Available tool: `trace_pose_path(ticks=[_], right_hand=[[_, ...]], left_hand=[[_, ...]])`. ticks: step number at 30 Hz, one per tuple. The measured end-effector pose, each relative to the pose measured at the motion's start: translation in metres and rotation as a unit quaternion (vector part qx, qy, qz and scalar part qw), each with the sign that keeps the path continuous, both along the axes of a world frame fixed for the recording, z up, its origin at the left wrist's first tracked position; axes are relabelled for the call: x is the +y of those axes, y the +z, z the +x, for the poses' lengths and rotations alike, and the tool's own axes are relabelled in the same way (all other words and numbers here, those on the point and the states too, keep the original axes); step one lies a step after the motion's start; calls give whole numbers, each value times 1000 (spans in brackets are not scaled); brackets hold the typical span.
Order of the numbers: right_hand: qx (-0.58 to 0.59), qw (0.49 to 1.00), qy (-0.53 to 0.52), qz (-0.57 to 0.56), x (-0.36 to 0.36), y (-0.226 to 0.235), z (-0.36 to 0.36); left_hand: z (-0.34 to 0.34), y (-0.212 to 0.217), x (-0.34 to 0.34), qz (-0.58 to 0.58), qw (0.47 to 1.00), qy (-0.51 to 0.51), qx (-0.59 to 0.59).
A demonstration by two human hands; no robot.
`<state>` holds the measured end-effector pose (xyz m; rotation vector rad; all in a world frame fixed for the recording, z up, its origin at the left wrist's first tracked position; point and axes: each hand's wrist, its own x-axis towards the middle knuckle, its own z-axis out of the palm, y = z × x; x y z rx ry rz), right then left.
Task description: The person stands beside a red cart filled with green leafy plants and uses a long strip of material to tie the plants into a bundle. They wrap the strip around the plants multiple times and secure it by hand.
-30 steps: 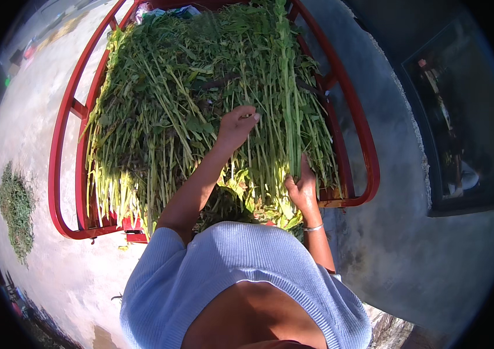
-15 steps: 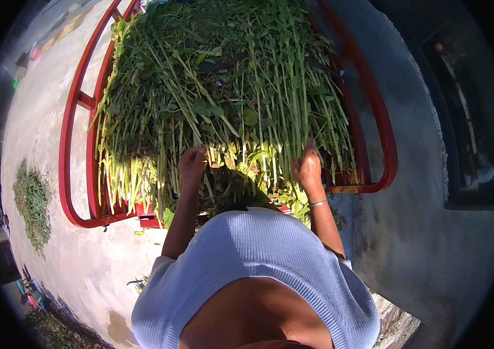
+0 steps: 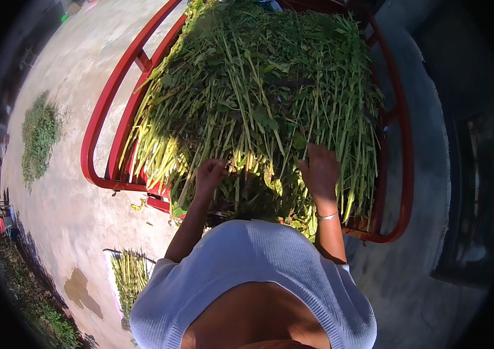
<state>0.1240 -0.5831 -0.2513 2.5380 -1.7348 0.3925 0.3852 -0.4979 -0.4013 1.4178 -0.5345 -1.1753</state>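
Observation:
A big heap of long green stalks point(image 3: 258, 99) lies piled in a red metal-framed cart point(image 3: 104, 110). My left hand point(image 3: 209, 174) is curled around some stalks near the cut yellowish ends at the heap's near edge. My right hand point(image 3: 321, 171) lies flat with fingers spread on the stalks a little further right; a thin bracelet sits on its wrist. Both hands press into the near end of the pile. My light blue top fills the lower middle of the view.
The cart stands on a pale concrete floor point(image 3: 66, 215). A small bundle of stalks point(image 3: 130, 273) lies on the ground at lower left, and a green heap point(image 3: 38, 136) lies further left. A dark doorway or frame point(image 3: 474, 174) is at right.
My left hand came down from the middle of the heap to its near edge and closed on stalks. My right hand shifted slightly up onto the stalks. The view moved closer to the cart.

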Motion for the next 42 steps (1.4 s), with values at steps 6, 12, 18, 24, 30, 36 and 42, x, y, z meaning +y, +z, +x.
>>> trace_pose_path(ticks=[6,12,18,24,30,36,42], right_hand=[[-177,979,98,28,-95,-54,121],[-149,963,-15,224,-125,-98,179],[-492,785,-41,374,-120,-99,156],[-716,437,33,543,-62,-74,143],[-495,807,133,295,-32,-120,129],[-115,978,48,169,-20,-79,121],[-124,986,108,39,-5,-82,110]], left_hand=[[14,27,4,9,997,-19,78],[23,31,-2,-6,975,-81,207],[35,46,-20,-69,958,-61,271],[22,42,-66,-104,927,-82,350],[2,10,-111,-146,837,-170,499],[-7,-4,-97,-214,681,-271,645],[-27,-10,-108,-110,814,-56,567]])
